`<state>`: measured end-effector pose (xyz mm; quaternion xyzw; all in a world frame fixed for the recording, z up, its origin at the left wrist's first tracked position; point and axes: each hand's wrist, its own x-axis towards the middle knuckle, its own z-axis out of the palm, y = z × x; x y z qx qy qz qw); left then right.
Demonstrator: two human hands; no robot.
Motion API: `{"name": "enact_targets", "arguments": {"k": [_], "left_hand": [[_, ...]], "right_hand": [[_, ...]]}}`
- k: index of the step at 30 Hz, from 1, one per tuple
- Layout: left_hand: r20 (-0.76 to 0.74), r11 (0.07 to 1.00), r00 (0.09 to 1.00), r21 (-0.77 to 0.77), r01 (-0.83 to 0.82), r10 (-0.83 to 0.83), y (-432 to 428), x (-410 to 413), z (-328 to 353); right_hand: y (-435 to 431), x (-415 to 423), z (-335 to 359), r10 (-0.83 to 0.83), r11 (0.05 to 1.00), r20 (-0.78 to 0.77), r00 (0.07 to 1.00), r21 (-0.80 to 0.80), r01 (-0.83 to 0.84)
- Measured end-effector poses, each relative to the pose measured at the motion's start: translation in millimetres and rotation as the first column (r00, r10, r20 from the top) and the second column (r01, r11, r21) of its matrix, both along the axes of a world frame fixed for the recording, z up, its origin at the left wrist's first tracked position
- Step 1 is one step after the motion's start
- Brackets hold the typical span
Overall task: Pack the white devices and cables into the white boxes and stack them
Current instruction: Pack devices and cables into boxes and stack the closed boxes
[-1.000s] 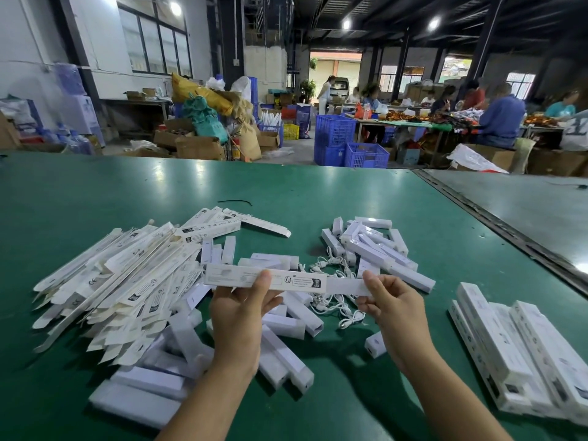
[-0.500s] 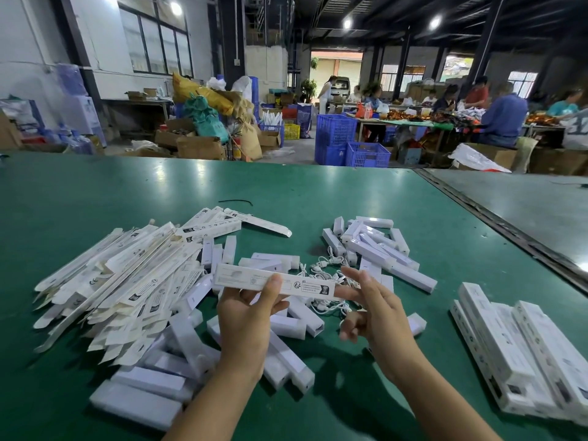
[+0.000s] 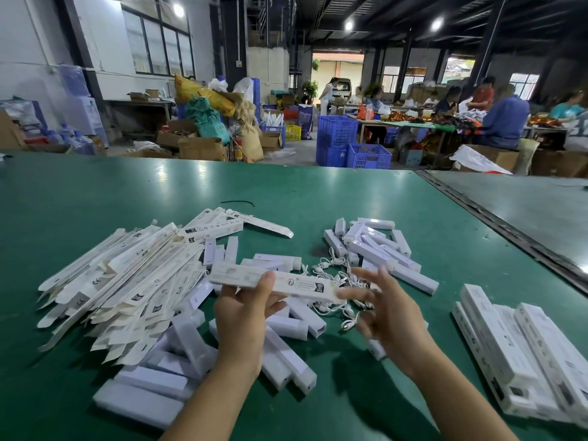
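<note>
While left hand [image 3: 242, 316] pinches white box [image 3: 305, 284] | right hand [image 3: 388, 316] released, fingers spread, beside its right end

A single wide-angle view, worn on the person's head, looks forward and down across the green bench [image 3: 318, 192]. The left hand [image 3: 241, 319], gripping a white box [image 3: 305, 286], and the right hand [image 3: 391, 316] sit close below the lens at the near edge. The far workshop, with its blue crates [image 3: 337, 132], fills the top.
</note>
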<state>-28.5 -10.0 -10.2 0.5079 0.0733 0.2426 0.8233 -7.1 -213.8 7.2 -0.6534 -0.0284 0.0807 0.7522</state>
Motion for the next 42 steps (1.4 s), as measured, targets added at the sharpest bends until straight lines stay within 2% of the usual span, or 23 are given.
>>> {"name": "enact_targets", "arguments": {"k": [1,2,3,4,7,9,14,20,25,28,32,36,39,42], "left_hand": [[-0.011,0.999,1.0,-0.029,-0.025,0.025,2.2,1.5,0.3],[-0.019,0.998,0.999,-0.053,-0.044,0.043,4.1,2.5,1.0],[-0.022,0.996,0.998,-0.071,-0.056,0.055,5.1,3.0,2.1],[-0.022,0.995,0.998,-0.079,-0.063,0.061,5.4,3.2,3.0],[-0.01,0.996,0.997,-0.058,-0.072,0.071,4.1,2.5,3.7],[-0.007,0.996,0.997,-0.05,-0.074,0.074,3.5,1.9,3.7],[-0.017,0.996,0.997,-0.044,-0.076,0.075,4.0,1.9,3.6],[-0.018,0.996,0.997,-0.044,-0.073,0.072,3.7,1.3,4.4],[-0.019,0.996,0.998,-0.056,-0.066,0.065,3.7,0.6,5.4],[-0.022,0.997,0.998,-0.055,-0.063,0.062,3.6,-0.3,5.3],[-0.027,0.997,0.998,-0.059,-0.056,0.054,4.9,-0.3,5.5],[-0.024,0.998,0.999,-0.051,-0.048,0.047,4.1,-1.1,5.8],[-0.021,0.998,0.999,-0.049,-0.048,0.047,4.2,-1.1,6.0],[-0.027,0.998,0.999,-0.051,-0.047,0.045,5.1,-0.6,5.9]], "right_hand": [[-3.9,3.0,-2.6,-0.134,0.948,0.144,0.98,-0.27,0.17],[-8.3,5.5,-5.7,-0.168,0.81,0.291,0.942,-0.504,0.3],[-11.7,6.2,-7.5,-0.111,0.654,0.381,0.918,-0.667,0.356],[-13.3,5.5,-8.0,-0.025,0.531,0.386,0.922,-0.777,0.339],[-12.0,6.0,-15.7,0.184,0.271,0.259,0.948,-0.941,0.204],[-10.6,7.1,-18.6,0.23,0.194,0.227,0.946,-0.964,0.184],[-13.3,9.6,-14.6,0.24,0.209,0.238,0.941,-0.959,0.189],[-15.2,7.3,-7.2,0.327,0.238,0.158,0.932,-0.968,0.08],[-13.1,7.0,-7.5,0.397,0.27,0.193,0.897,-0.959,0.087],[-13.9,5.7,-10.0,0.474,0.257,0.195,0.858,-0.963,0.077],[-26.2,4.9,-4.6,0.547,0.258,0.113,0.829,-0.965,-0.039],[-25.0,4.4,-4.5,0.513,0.218,0.041,0.857,-0.972,-0.084],[-17.8,3.8,-9.9,0.508,0.189,0.071,0.858,-0.982,-0.031],[-15.9,4.2,-14.4,0.474,0.207,0.11,0.874,-0.978,0.011]]}}
